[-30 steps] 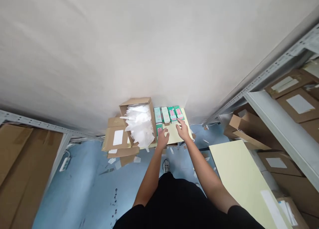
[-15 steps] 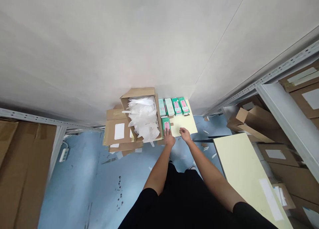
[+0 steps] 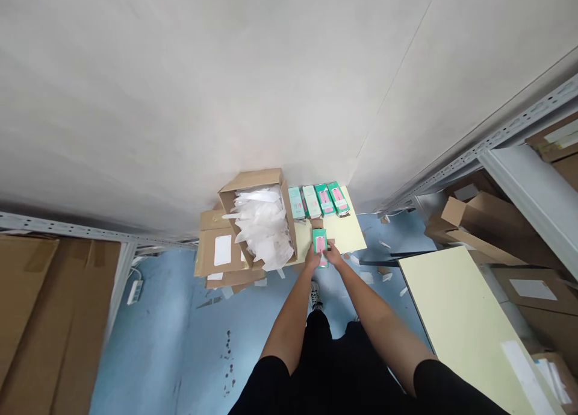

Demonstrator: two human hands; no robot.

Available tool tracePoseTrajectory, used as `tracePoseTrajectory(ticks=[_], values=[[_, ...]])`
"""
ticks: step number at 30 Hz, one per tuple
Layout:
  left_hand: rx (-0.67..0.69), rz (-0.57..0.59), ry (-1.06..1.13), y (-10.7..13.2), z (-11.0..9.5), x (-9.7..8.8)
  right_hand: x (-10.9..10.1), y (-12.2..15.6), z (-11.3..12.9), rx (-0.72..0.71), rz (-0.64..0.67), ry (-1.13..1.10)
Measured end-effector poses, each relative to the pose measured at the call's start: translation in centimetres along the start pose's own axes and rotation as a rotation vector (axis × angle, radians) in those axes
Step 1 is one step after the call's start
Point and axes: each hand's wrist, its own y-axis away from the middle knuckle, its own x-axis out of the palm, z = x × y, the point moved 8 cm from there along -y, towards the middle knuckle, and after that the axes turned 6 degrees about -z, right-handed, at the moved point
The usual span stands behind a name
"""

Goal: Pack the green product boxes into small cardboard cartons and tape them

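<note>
At the left edge big brown cartons (image 3: 40, 318) fill the space under a grey shelf rail (image 3: 67, 227); to their right a white power strip (image 3: 134, 291) lies on the blue floor (image 3: 180, 343); further right flat brown cartons (image 3: 221, 252), one with a white label, are stacked by the wall; an open carton (image 3: 253, 183) stuffed with white plastic bags (image 3: 264, 228) stands just right of them, against the left side of a small pale yellow table (image 3: 350, 237).

The person's left hand (image 3: 311, 259) reaches to the near edge of that table, its fingers closed on the left side of a small green box (image 3: 320, 244) with a pink picture on its face; the box is at the table's near edge, its long side pointing away from the person; whether it rests on the top cannot be told; the right hand (image 3: 335, 256) grips its right side, fingers curled narrow around it, and the two hands nearly meet below it.

Beyond the held box, at the far edge of the table by the wall, four like boxes (image 3: 318, 199) lie side by side in a row; to the right a larger pale yellow table (image 3: 469, 324) stands nearer; beyond it grey shelving (image 3: 519, 180) carries more brown boxes (image 3: 478, 222).
</note>
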Motion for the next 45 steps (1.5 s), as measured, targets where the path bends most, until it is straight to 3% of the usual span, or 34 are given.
tracePoseTrajectory(ticks=[4, 6, 9, 13, 17, 22, 27, 30, 33, 36, 39, 45], values=[[0.074, -0.022, 0.138, 0.8, -1.2, -0.2, -1.2, 0.6, 0.8, -0.042, -0.057, -0.068], [0.018, -0.004, 0.194, 1.3, -1.6, 0.1, -2.6, 1.0, 1.4, -0.076, -0.094, -0.083], [0.046, -0.01, 0.279, 2.3, -3.7, 0.8, -5.2, 1.8, 2.3, -0.122, -0.132, -0.101], [0.151, 0.003, 0.357, 4.6, -7.8, 2.8, -10.1, 3.5, 3.9, -0.213, -0.203, -0.139], [0.217, 0.056, 0.389, 7.4, -12.6, 6.2, -16.8, 6.1, 5.1, -0.285, -0.308, -0.152], [0.314, 0.168, 0.401, 11.8, -19.0, 12.4, -27.0, 10.6, 5.1, -0.335, -0.448, -0.131], [0.351, 0.271, 0.354, 17.0, -22.6, 19.6, -36.6, 16.3, 3.7, -0.375, -0.6, -0.04], [0.392, 0.353, 0.231, 20.3, -24.2, 24.2, -41.7, 19.4, 1.5, -0.364, -0.678, -0.036], [0.449, 0.509, 0.175, 24.1, -26.0, 29.6, -46.1, 22.5, -2.1, -0.318, -0.775, -0.102], [0.489, 0.652, 0.156, 27.8, -27.3, 34.7, -49.7, 25.5, -6.6, -0.237, -0.872, -0.196], [0.538, 0.72, 0.062, 30.9, -27.6, 39.2, -52.3, 28.0, -11.0, -0.144, -0.963, -0.313], [0.612, 0.909, -0.037, 34.5, -27.7, 46.0, -54.6, 31.1, -17.0, 0.023, -1.131, -0.458]])
